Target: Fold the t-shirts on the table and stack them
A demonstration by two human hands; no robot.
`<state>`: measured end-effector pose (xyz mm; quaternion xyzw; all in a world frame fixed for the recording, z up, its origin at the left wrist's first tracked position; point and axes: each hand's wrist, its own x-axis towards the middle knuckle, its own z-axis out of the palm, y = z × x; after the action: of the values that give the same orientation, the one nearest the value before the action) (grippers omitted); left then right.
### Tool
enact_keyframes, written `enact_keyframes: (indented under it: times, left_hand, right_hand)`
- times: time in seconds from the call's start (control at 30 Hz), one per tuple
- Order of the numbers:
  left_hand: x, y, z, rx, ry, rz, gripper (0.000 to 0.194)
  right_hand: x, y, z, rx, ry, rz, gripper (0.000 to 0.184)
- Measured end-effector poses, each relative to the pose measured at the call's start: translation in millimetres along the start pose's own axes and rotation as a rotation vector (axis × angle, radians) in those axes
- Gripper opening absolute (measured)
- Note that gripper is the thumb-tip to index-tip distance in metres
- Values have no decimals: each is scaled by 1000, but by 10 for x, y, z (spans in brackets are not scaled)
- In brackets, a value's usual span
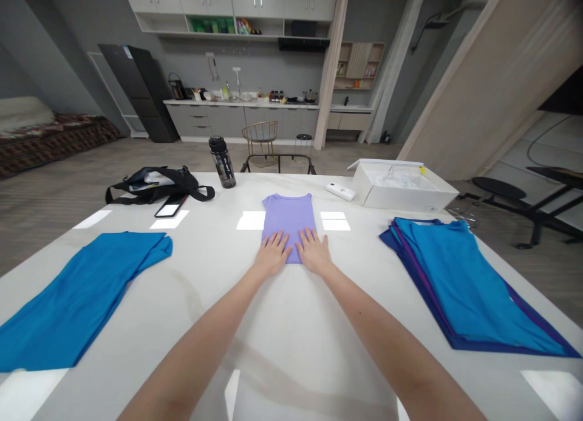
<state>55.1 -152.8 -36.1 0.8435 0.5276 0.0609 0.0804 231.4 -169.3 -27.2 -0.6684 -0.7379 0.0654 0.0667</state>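
A small lavender shirt (pixel 290 217) lies flat on the white table, its neckline toward the far side. My left hand (pixel 272 252) rests on its lower left corner with the fingers spread and nothing held. On the lower right corner lies my right hand (pixel 314 251), flat and with its fingers apart. Part of the shirt's lower edge shows between the hands. To the left is a blue folded garment (pixel 86 293). Over on the right, a stack of folded garments (pixel 460 281) has bright blue on top, with purple and navy layers under it.
Along the table's far side are a black bag (pixel 157 184), a phone (pixel 170 206), a dark bottle (pixel 223 163), a white handheld device (pixel 340 191) and an opened white box (pixel 403 187). A chair (pixel 279 160) stands behind the white table (pixel 291 330).
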Motion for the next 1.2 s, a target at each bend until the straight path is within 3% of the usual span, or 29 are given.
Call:
enact_keyframes:
  times: [0.13, 0.43, 0.67, 0.77, 0.9, 1.07, 1.2]
  left_hand:
    - [-134, 31, -22, 12, -34, 17, 61]
    - [-558, 117, -39, 34, 10, -41, 70]
    - [-1005, 263, -15, 39, 26, -90, 70]
    - [-1146, 387, 0, 51, 92, -119, 65]
    - [-1214, 491, -27, 98, 209, -29, 60]
    - [-1225, 473, -26, 63, 99, -108, 58]
    - [-1259, 459, 14, 80, 156, -134, 57]
  right_hand:
    - [-179, -85, 14, 17, -42, -149, 59]
    - [-539, 42, -43, 33, -72, -28, 64]
    - [-1021, 10, -59, 3, -5, -43, 62]
    - [-1167, -45, -103, -6, 58, -130, 58]
    - [-1209, -84, -145, 11, 22, -219, 56]
    - [-1220, -82, -113, 21, 58, -84, 56]
    - [-1269, -83, -75, -4, 137, 51, 58]
